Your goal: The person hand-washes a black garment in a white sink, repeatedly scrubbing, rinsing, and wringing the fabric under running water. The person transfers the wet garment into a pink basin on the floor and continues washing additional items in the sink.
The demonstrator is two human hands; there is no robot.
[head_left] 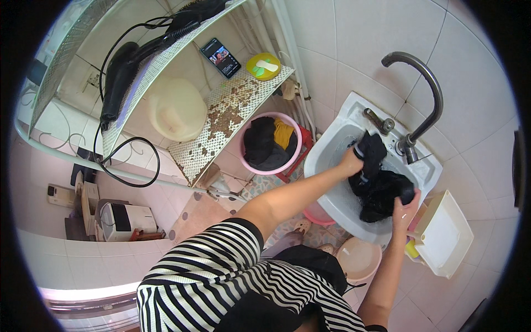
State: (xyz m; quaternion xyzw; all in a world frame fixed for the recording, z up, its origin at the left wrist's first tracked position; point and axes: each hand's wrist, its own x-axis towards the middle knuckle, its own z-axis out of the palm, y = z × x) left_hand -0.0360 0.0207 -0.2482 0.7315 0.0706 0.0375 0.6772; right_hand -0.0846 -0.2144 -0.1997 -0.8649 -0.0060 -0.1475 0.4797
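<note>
A wet black garment (381, 187) is bunched up in the white sink (318, 182), partly in the water. My left hand (350, 162) is closed on its upper left part, and some of the dark fabric bulges up beyond my fingers. At the right side of the basin, my right hand (405, 209) grips another part of the same cloth, with a little white foam on the skin. Above the back rim rises a dark curved faucet (426, 94). A lever handle (380, 120) sits on the rim beside it.
On the left, a rusty white rack (221, 119) holds a phone (220, 57), a yellow soap dish (263, 67), a pale basin (177, 109) and a hair dryer (119, 77). A pink tub (271, 169) contains dark and yellow clothes. A cream tray (445, 235) stands right of the sink.
</note>
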